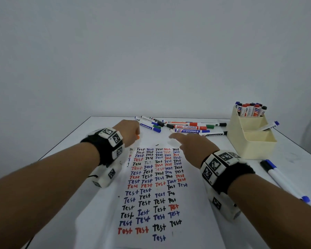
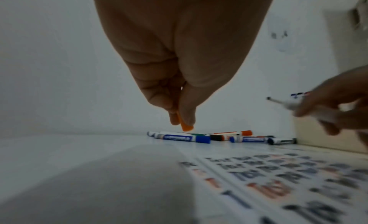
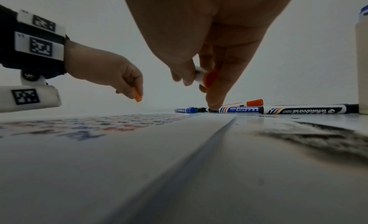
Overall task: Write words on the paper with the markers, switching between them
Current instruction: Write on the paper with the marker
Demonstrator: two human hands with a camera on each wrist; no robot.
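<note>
A white paper (image 1: 106, 221) covered in rows of "Test" in black, blue and red lies in the middle of the table. My left hand (image 1: 136, 134) hovers above its far left corner and pinches an orange cap (image 2: 186, 126) between thumb and fingertips. My right hand (image 1: 178, 138), above the paper's far right corner, grips a white marker (image 3: 200, 76) with an orange end cap; its bare tip (image 2: 269, 98) points left toward the cap. The two hands are a short way apart.
A pile of loose markers (image 1: 183, 125) lies along the table's far edge, just beyond both hands. A cream holder (image 1: 251, 146) with several markers stands at the back right. One blue-capped marker (image 1: 284, 180) lies on the right of the table.
</note>
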